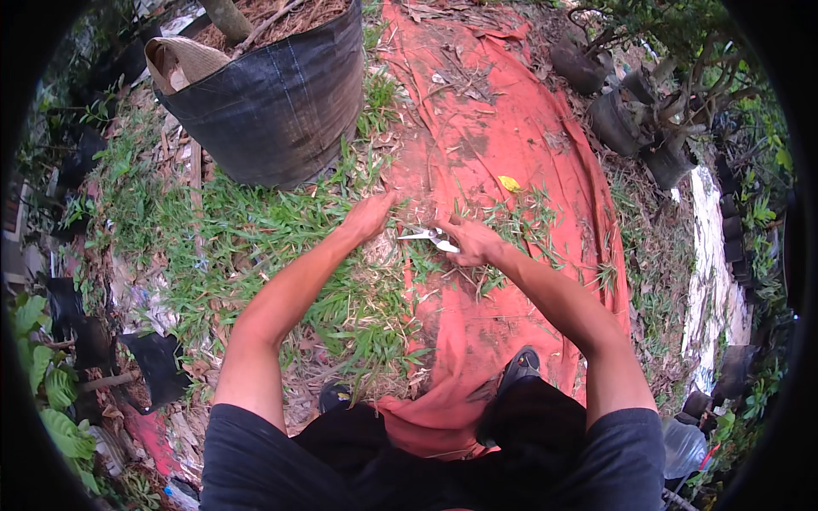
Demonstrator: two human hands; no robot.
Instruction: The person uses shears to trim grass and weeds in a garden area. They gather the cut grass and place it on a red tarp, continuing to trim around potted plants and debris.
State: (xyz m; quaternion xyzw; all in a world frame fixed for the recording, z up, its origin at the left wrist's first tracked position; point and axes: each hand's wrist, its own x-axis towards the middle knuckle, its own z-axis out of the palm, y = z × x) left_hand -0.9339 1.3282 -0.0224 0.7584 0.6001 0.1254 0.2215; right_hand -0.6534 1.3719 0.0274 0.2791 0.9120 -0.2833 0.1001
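Observation:
My right hand (476, 241) is closed around the handles of metal hand shears (428, 236), whose pointed blades aim left and look parted. Just left of the blade tips is my left hand (372, 216), fingers curled down at the edge of the green grass (275, 220). Whether it grips any blades is hidden by the fingers. Under the shears, grass tufts and dry stalks lie over the border of a dirty red cloth sheet (505, 313) spread on the ground.
A large black fabric grow bag (281, 108) with a trunk stands at the upper left. Potted shrubs in dark containers (617, 118) line the right side. A yellow leaf (509, 184) lies on the sheet. Black plastic pieces (156, 367) and a clear plastic container (682, 447) lie lower down.

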